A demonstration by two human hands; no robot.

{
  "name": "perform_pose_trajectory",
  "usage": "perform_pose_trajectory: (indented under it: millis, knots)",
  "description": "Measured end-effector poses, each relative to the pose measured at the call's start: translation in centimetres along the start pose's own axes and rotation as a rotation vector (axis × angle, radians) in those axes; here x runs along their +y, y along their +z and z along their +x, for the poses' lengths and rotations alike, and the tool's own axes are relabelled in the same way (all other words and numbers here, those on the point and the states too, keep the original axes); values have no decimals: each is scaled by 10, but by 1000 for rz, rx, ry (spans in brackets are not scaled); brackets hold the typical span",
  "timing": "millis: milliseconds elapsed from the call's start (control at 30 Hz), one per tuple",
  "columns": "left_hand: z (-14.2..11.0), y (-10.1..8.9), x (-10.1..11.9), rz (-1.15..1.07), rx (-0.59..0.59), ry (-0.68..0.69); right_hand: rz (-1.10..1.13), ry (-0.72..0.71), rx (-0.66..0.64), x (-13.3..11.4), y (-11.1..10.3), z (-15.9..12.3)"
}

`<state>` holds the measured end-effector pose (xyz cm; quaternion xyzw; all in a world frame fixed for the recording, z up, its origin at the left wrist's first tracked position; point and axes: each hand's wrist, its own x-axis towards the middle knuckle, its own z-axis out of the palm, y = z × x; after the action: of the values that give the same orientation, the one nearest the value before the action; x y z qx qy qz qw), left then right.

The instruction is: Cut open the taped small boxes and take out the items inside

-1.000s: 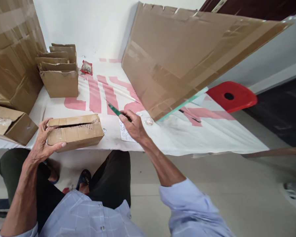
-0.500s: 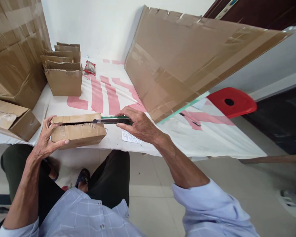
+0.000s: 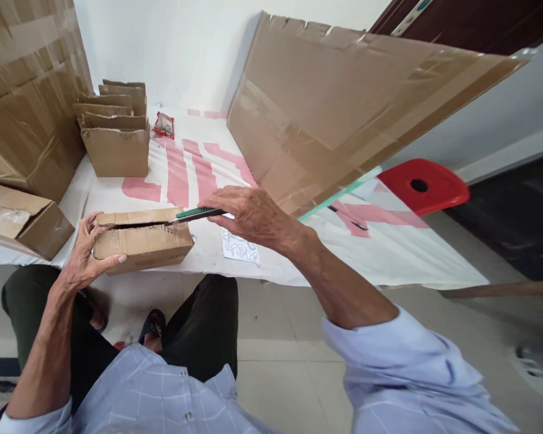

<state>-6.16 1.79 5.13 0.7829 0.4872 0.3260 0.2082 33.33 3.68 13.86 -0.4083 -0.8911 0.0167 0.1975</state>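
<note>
A small cardboard box [image 3: 147, 244] lies at the table's front edge, with a ragged slit along its top. My left hand [image 3: 85, 250] grips its left end, thumb on the near side and fingers over the top. In my right hand [image 3: 248, 214] is a green and black box cutter [image 3: 200, 213], held by the handle. The cutter's tip meets the slit near the box's right end; how deep it reaches is hidden. A printed paper sheet [image 3: 239, 246] lies on the cloth below my right hand.
Opened cardboard boxes [image 3: 115, 147] stand at the back left, near a small red packet [image 3: 164, 125]. Another box [image 3: 25, 217] sits at the left edge beside a tall carton [image 3: 31, 90]. A large cardboard panel [image 3: 344, 102] leans behind my right hand. A red stool [image 3: 434, 187] stands at right.
My right hand has tilted, raising the box cutter's handle and shifting slightly left. More of the printed sheet shows beneath it. My left hand and the box stay in place.
</note>
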Motion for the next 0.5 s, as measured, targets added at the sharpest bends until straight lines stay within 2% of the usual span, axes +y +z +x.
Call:
perform_pose_trajectory:
  millis: [267, 433, 500]
  knots:
    - [2, 0, -3, -2, 0, 13, -188, -21, -28, -8, 3, 4]
    - [3, -1, -5, 24, -1, -1, -155, 6, 2, 12, -13, -11]
    - [2, -1, -3, 9, -8, -9, -113, 33, 59, 24, -20, -18]
